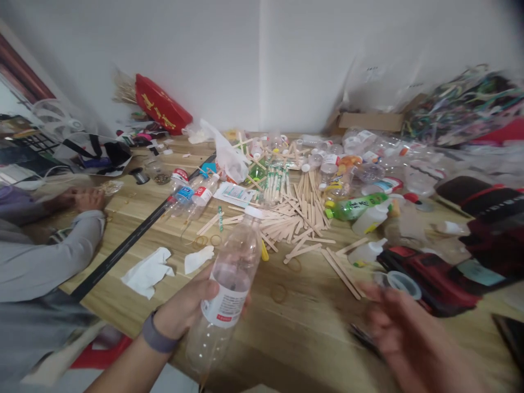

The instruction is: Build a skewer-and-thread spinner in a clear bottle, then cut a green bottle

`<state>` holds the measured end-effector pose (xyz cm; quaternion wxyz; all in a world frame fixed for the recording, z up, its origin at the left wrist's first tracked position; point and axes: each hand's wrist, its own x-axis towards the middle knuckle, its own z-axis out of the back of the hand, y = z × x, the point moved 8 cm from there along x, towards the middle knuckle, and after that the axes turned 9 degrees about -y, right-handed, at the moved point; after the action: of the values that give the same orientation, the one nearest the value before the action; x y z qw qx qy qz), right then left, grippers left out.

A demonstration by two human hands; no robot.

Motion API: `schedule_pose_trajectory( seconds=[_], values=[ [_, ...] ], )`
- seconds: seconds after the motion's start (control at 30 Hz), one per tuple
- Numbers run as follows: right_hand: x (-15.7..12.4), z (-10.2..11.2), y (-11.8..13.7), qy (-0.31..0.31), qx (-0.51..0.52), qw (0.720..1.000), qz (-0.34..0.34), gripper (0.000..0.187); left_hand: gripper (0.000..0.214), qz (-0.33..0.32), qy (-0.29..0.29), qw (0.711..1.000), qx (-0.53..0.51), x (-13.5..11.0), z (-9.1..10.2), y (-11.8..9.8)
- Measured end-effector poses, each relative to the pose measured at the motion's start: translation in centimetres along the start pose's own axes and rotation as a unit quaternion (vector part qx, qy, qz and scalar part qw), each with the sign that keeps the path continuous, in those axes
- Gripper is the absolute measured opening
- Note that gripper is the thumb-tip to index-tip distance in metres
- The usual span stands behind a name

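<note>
Well, a clear bottle (234, 270) with a white cap (254, 213) was held by the left hand (192, 300), its fingers wrapped around the label (226, 307), near the wooden table's edge (282, 349). The right hand (401, 327) was blurred, its fingers partly bent; whether anything was held there could not be told. Sticks (286, 224) were piled beyond the bottle.

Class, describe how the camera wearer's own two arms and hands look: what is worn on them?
The left grip is an ungloved hand; a wide, plain greyish-purple band circles its wrist. The right grip is also ungloved, though blurred, and no band shows there. No sleeve is visible on either arm.
</note>
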<state>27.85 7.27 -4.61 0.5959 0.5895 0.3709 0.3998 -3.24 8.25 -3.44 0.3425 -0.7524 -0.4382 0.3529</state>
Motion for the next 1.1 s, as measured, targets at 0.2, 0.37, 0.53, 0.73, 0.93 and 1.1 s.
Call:
schedule_pose_trajectory(
  seconds=[0.2, 0.37, 0.53, 0.73, 0.93, 1.1],
  values=[
    [-3.9, -12.6, 1.1, 0.141, 0.219, 0.943, -0.207, 0.041, 0.067, 0.068, 0.058, 0.995, 0.032, 1.7, -2.8, 2.1],
    [-5.1, -14.4, 2.0, 0.222, 0.201, 0.938, -0.176, 0.034, 0.067, 0.062, 0.060, 0.996, 0.039, 2.2, -4.2, 1.9],
    [-5.0, -13.6, 1.0, 0.214, 0.107, 0.958, -0.158, 0.042, 0.058, 0.060, 0.063, 0.995, 0.040, 2.2, -4.0, 1.9],
    [-4.9, -11.7, 0.4, 0.224, 0.037, 0.969, -0.096, 0.041, 0.054, 0.061, 0.056, 0.996, 0.013, 1.3, -2.9, 1.8],
    [-3.8, -8.4, -0.5, 0.176, -0.091, 0.980, 0.012, 0.031, 0.057, 0.062, 0.080, 0.995, -0.025, 1.0, -3.0, 1.9],
    [-3.4, -7.1, 0.3, 0.139, -0.170, 0.969, 0.117, 0.027, 0.058, 0.060, 0.102, 0.992, -0.042, 0.9, -3.3, 2.2]
  ],
)
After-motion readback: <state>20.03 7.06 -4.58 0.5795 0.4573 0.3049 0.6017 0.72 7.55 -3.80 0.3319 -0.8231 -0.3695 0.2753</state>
